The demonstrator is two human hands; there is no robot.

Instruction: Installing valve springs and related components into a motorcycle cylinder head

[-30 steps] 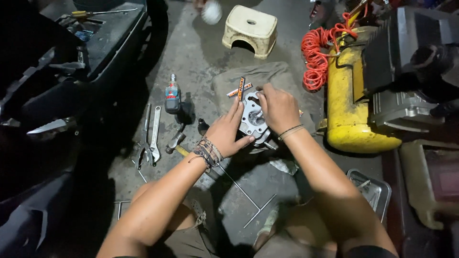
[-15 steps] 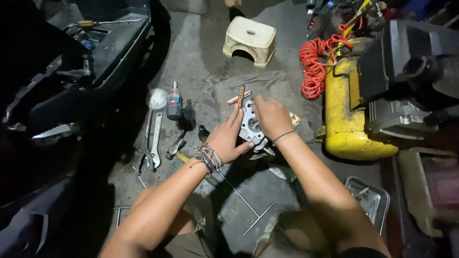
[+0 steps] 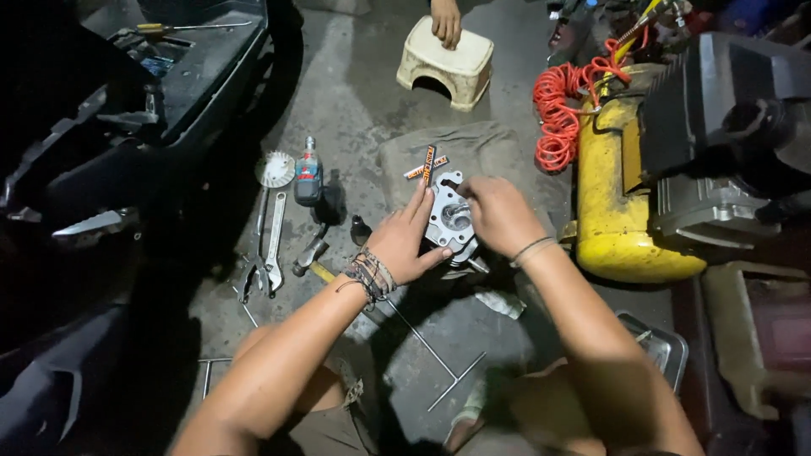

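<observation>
Left hand [image 3: 404, 243], wrapped with braided bracelets at the wrist, presses flat-fingered against the near-left side of a grey cast-metal engine part [image 3: 450, 221], thumb underneath, apparently bracing it so it cannot turn; the grip is loose and half-open rather than a fist.

Far left, a dark scooter body [image 3: 110, 127] sits in shadow, with a screwdriver [image 3: 182, 27] lying on its footboard. On the concrete floor beside it lie pliers and a spanner [image 3: 269, 245], side by side and within easy reach, a round finned metal disc [image 3: 275, 170] above them, and a small upright bottle [image 3: 308, 173]. A T-handle wrench [image 3: 431, 350] lies nearer the knees.

The engine part rests on a grey cloth [image 3: 498, 148], probably laid down to keep it off the grit. Right hand [image 3: 498, 215] curls over its top right, fingers closed down on the casting; what they pinch is hidden.

Beyond, another person's hand [image 3: 445, 21] rests on a cream plastic stool [image 3: 446, 63]. To the right stands a yellow air compressor [image 3: 621, 203] with a coiled orange hose [image 3: 562, 114], and a metal tray [image 3: 659, 346] sits near the right forearm.
</observation>
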